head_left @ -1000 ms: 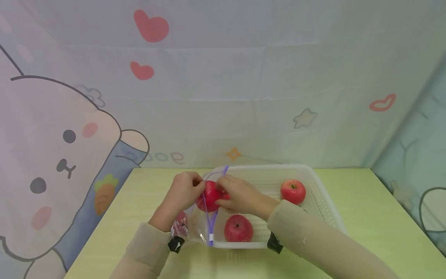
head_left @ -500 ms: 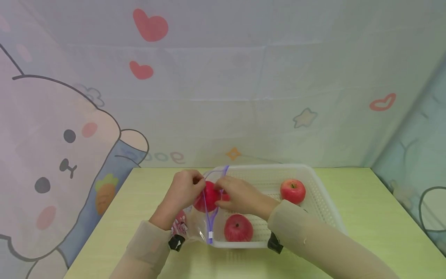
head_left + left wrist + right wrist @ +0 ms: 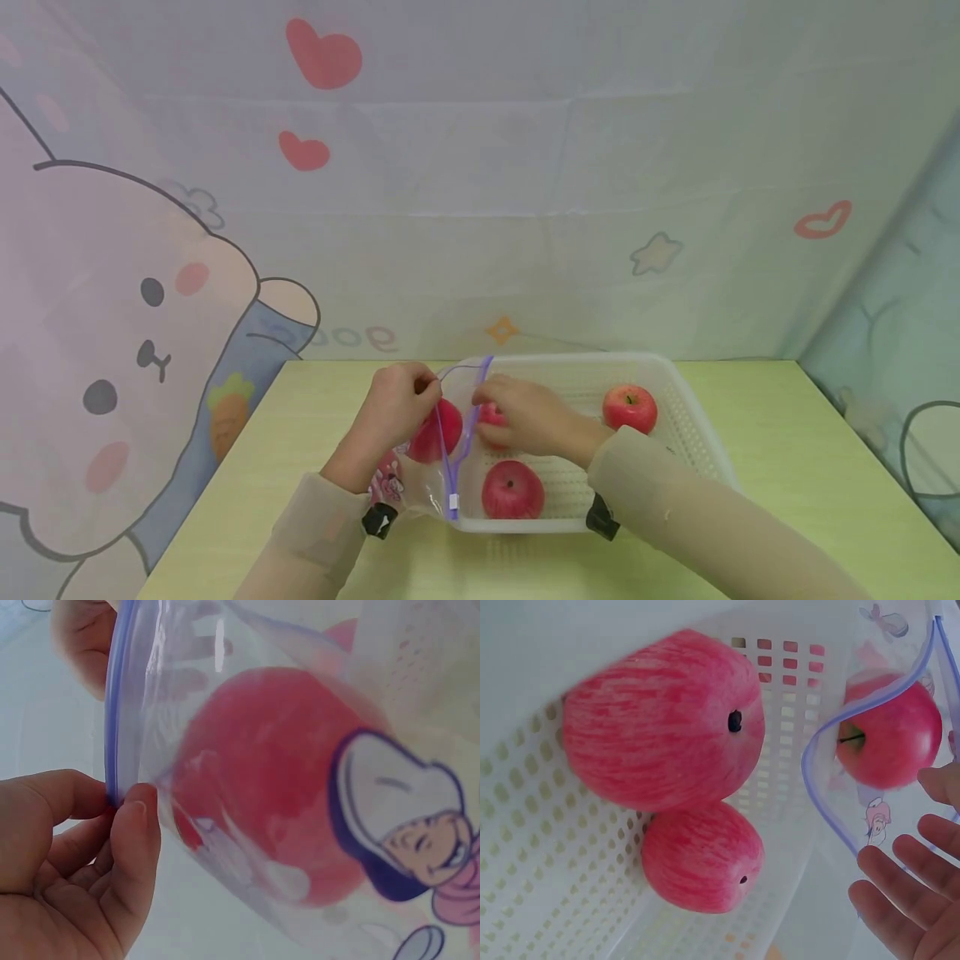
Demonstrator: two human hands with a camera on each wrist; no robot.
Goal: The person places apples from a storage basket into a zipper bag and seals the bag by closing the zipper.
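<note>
1. Left hand (image 3: 397,402): pinches the purple zip rim of the zip-lock bag between thumb and forefinger, just left of the white perforated basket (image 3: 697,433). The pinch lifts one lip of the mouth, which keeps the opening spread and facing the basket.

2. Zip-lock bag (image 3: 420,483): clear plastic, cartoon print on its side, purple zip track with a white slider at the near end. It lies on the counter (image 3: 810,467) against the basket's left wall, its mouth reaching over that wall.

3. Apple in the bag (image 3: 262,787): red, seen through the plastic, resting just inside the mouth. The wrist view shows it pressed against the printed side.

4. Right hand (image 3: 525,412): released, fingers loosely spread, grasping nothing, just inside the basket's left end beside the bag mouth. A patch of red shows at its fingertips; whether it touches an apple cannot be told.

5. Near apple (image 3: 513,490): red, stem up, on the basket floor by the front wall, close to the bag mouth.

6. Far apple (image 3: 630,409): red with a yellowish top, in the basket toward its right rear, well apart from the hands.
</note>
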